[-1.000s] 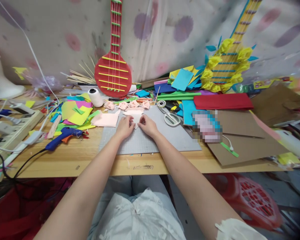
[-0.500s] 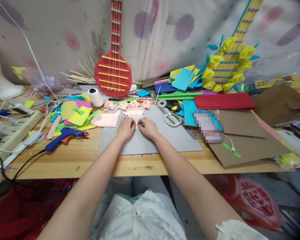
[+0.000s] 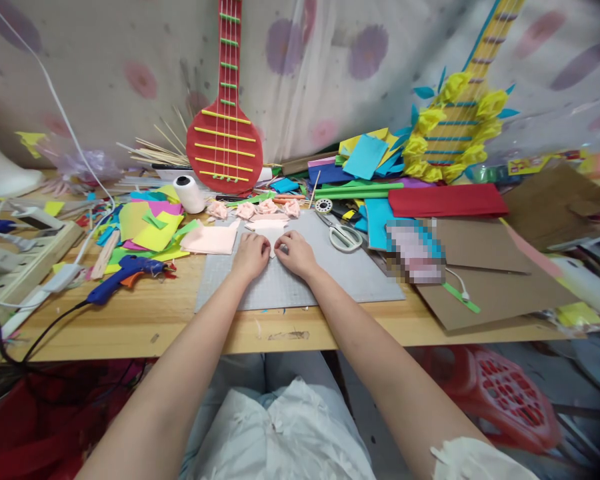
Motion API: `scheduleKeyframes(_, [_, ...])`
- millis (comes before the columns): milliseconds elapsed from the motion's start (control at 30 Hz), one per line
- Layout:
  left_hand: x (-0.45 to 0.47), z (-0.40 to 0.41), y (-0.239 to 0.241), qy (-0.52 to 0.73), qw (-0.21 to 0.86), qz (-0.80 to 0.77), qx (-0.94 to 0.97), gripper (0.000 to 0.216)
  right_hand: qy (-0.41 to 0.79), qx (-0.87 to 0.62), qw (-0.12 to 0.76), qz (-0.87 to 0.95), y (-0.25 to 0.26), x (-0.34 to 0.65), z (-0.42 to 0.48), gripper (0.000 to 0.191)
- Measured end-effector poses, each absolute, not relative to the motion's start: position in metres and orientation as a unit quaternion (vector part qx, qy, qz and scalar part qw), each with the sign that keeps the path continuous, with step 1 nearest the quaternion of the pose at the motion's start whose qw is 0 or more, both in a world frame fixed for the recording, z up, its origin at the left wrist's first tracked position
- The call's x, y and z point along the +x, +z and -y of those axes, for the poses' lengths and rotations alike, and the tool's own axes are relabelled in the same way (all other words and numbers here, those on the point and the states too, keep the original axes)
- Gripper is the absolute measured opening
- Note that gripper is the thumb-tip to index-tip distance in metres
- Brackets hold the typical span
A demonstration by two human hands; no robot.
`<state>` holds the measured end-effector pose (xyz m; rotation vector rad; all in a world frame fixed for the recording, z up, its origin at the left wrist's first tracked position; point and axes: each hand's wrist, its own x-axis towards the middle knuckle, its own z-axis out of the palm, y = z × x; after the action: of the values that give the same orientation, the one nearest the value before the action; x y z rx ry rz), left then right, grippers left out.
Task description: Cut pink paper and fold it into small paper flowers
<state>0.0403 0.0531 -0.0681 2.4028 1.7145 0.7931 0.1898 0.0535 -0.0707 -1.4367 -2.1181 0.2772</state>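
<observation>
My left hand and my right hand meet over the grey cutting mat, fingertips pinched close together. Between them is a small piece of pale pink paper, mostly hidden by the fingers. Just beyond the hands lie pale pink paper strips. Behind these stands a row of pink paper flowers. A folded sheet of pale pink paper rests left of my left hand. Scissors with pale handles lie open on the mat, right of my right hand.
A blue glue gun lies at the left, its cable trailing by a power strip. A thread spool, a red paper-covered lute shape and a yellow one stand behind. Brown cardboard covers the right side.
The camera view has shifted slightly. Both hands keep the same place over the mat, with the pinched fingers barely moving.
</observation>
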Motion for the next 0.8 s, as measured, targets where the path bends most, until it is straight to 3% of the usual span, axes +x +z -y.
scheduleKeyframes(400, [0.036,-0.041,-0.069,0.237,0.006,-0.57,0.787,0.024,0.118,-0.536,0.279,0.788,-0.073,0.19,-0.054,0.014])
scheduleKeyframes(633, [0.036,-0.037,-0.066,0.214,0.041,-0.583,0.783,0.038,0.117,-0.54,0.276,0.786,-0.073,0.19,-0.054,0.013])
scheduleKeyframes(800, [0.035,-0.04,-0.068,0.228,0.068,-0.598,0.765,0.024,0.116,-0.542,0.272,0.786,-0.071,0.189,-0.052,0.013])
